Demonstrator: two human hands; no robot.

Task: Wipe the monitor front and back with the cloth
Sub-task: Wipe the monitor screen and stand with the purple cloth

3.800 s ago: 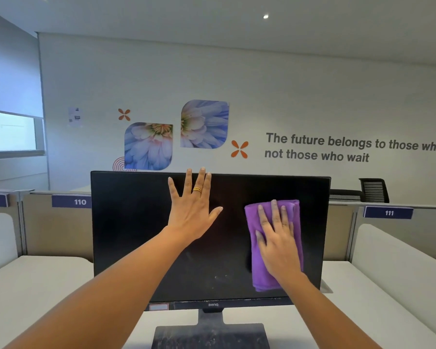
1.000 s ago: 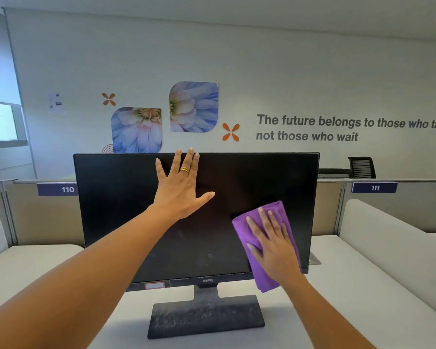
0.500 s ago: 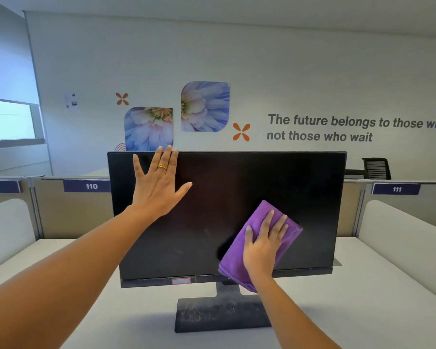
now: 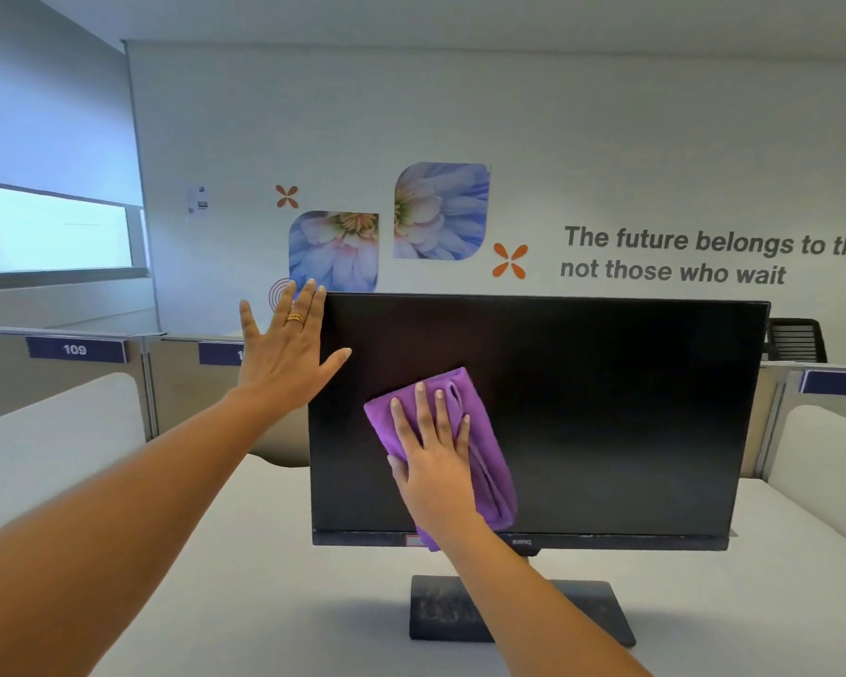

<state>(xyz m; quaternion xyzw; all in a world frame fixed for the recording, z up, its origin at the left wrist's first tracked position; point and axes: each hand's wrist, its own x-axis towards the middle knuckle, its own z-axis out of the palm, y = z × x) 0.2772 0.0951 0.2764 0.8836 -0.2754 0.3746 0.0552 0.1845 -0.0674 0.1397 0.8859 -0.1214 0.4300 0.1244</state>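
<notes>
**A hard push could rock the screen**

The monitor (image 4: 606,408) stands on a narrow stand base (image 4: 558,608) on the pale worktop (image 4: 265,579), so a firm push from the wiping hand could tilt the panel backward or slide the base. The bracing hand sits only at the upper left corner, and it may not steady the panel much if pressure lands low and central. Bare skin on the glass may also leave fresh prints (the thumb lies over the dark surface). The purple cloth (image 4: 492,476) is folded loosely and could bunch or slip from under the palm. The back is not yet reachable from this stance.

The right hand (image 4: 435,461) lies flat, fingers straight and slightly spread, pressing the cloth against the lower left part of the screen, forearm reaching up from below. The left hand (image 4: 284,354) is raised with its fingers extended and fanned. Its fingertips are at the top left corner and it holds nothing. Whether its palm actually touches the bezel I cannot tell.
</notes>
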